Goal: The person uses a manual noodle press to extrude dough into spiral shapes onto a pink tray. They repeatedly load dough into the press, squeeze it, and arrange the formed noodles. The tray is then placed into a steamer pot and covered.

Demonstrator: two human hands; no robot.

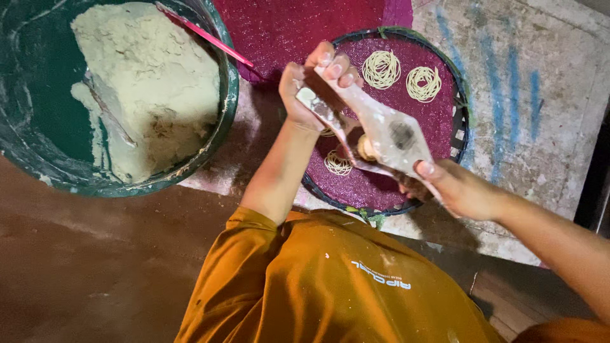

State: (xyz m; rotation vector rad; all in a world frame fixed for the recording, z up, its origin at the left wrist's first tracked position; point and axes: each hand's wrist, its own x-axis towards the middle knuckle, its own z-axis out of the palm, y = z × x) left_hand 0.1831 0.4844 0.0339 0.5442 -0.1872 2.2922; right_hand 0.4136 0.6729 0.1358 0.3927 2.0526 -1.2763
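Both my hands hold a pale wooden noodle press (pixel 394 136) over a round woven tray (pixel 462 127) lined with a purple mat. My left hand (pixel 308 92) grips the press handles at the far end. My right hand (pixel 457 190) grips the near end. Dough shows at the press's underside, just above the tray. Two coils of thin noodle strands (pixel 381 68) (pixel 424 83) lie at the tray's far side. A third, smaller coil (pixel 338 162) lies under the press near my left wrist.
A large green basin (pixel 230 82) at the left holds a mound of pale dough (pixel 152 82) with a pink stick (pixel 210 39) across it. Another purple mat (pixel 286 32) lies beyond the tray. Grey concrete with blue streaks (pixel 527 95) is at the right.
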